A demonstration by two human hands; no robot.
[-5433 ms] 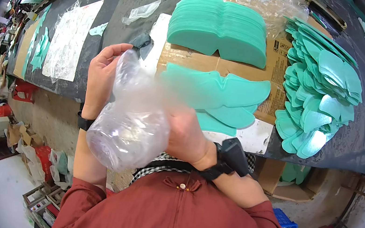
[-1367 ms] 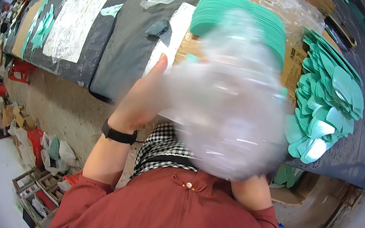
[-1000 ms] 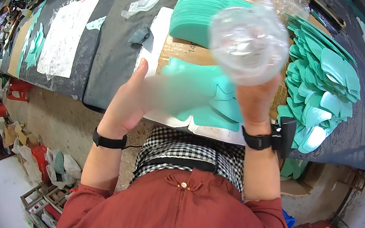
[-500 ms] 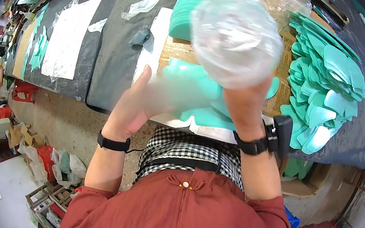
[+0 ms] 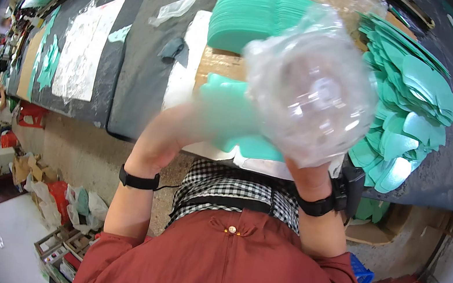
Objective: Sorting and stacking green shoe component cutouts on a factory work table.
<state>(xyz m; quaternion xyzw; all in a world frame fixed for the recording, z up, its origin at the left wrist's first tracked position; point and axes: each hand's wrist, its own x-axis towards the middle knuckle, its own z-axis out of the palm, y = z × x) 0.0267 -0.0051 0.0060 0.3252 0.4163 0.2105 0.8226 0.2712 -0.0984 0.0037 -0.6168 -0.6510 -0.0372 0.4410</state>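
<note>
My right hand (image 5: 314, 178) is closed round the near end of a bulky, round, clear plastic-wrapped thing (image 5: 315, 96); motion blurs it, and its kind does not show. Most of my right fingers are hidden behind it. To its left, my left hand (image 5: 172, 130) reaches over thin mint-green rounded sheets (image 5: 252, 145) lying near the table edge; its fingers are smeared by motion. Beyond both hands stand two neat side-by-side stacks of such sheets (image 5: 241, 23), partly covered by the plastic-wrapped thing.
A loose heap of green cut pieces (image 5: 416, 88) lies at the right on the dark table (image 5: 143, 70). Farther left are a white sheet (image 5: 88, 45) under clear film and a crumpled grey cloth (image 5: 172, 47). An open cardboard box (image 5: 376, 234) stands below the table's right side.
My right hand has drawn the plastic-wrapped thing toward me and rightward, so more of the stacks shows. My left hand has swung rightward over the green sheets.
</note>
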